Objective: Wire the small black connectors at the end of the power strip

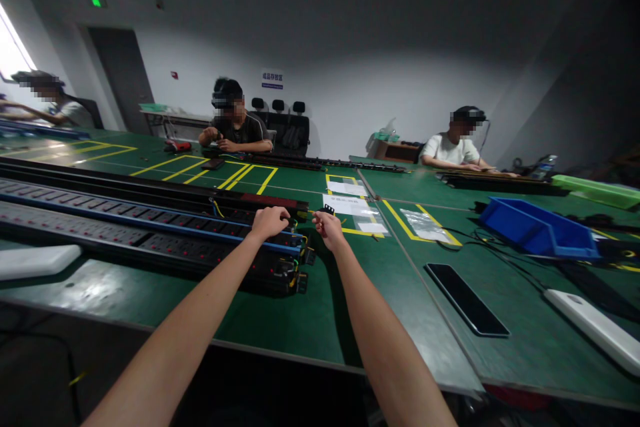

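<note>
Long black power strips (185, 248) with blue edges lie side by side on the green table, their right ends showing loose yellow-green wires (295, 265). My left hand (270, 221) is curled over the right end of a rear strip, its fingertips partly hidden. Just past that end, my right hand (327, 228) pinches a small black part (327, 209), apparently the strip's end piece; a thin yellow wire shows beside the fingers. Two nearer strips have black end pieces (302, 282) hanging at their wire ends.
A phone (467, 299), a white power bank (595, 327) with cables and a blue bin (540, 227) are at right. Paper sheets (345, 205) lie beyond my right hand. A white object (37, 261) sits left. Co-workers (240, 123) sit across the table.
</note>
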A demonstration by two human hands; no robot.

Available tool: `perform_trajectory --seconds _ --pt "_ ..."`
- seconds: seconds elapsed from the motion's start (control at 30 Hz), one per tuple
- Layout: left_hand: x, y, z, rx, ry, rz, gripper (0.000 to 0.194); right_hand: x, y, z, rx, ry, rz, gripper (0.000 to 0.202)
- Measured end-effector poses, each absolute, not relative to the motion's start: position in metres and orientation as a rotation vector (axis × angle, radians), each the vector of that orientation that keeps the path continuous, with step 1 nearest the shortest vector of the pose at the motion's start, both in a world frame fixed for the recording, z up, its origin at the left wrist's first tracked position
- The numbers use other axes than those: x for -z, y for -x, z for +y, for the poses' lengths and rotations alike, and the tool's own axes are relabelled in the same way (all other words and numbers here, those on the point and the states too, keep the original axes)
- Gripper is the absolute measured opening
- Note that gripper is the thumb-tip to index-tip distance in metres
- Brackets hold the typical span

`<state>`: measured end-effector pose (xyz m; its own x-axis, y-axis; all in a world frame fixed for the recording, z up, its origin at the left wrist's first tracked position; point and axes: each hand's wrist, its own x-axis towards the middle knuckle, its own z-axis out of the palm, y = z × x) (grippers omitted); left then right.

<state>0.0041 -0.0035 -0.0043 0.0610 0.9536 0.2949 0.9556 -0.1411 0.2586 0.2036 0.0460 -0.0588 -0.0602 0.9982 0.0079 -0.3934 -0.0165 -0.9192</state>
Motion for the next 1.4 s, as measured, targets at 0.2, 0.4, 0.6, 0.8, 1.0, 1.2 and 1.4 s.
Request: perform_trajectory --seconds 0.2,0.4,0.6,0.8,1.0,1.2,1.4 --pt "0.0049 -0.0040 -0.0039 0.636 2.284 -2.049 0.028 0.0577 -0.2034 0.0444 -1.428 0.871 -0.936 0.017" --pt "0.0051 -0.0037 -0.0035 0.644 2.292 -2.040 0.028 0.0575 -0.2037 0.0439 -1.424 0.870 -0.941 0.016" --pt "0.0044 -0.0040 -0.0036 0.639 2.293 -2.046 0.028 0.0592 -0.2036 0.0455 -1.419 0.864 -0.948 0.016" --pt "0.0039 -0.0043 -0.0042 0.633 2.290 -2.061 0.028 0.0592 -0.2039 0.0454 -1.421 0.875 -0.960 0.017" --pt "0.0044 -0.0039 -0.0041 0.634 2.292 -2.052 0.028 0.0586 -0.2038 0.0454 -1.423 0.876 -0.953 0.017" --pt "0.0059 -0.0040 -0.0020 0.628 2.285 -2.063 0.028 0.0561 -0.2028 0.0431 -1.426 0.880 -0.937 0.016" --pt "0.0063 -0.0034 -0.0019 0.632 2.284 -2.060 0.028 0.0543 -0.2029 0.0411 -1.418 0.884 -0.953 0.016"
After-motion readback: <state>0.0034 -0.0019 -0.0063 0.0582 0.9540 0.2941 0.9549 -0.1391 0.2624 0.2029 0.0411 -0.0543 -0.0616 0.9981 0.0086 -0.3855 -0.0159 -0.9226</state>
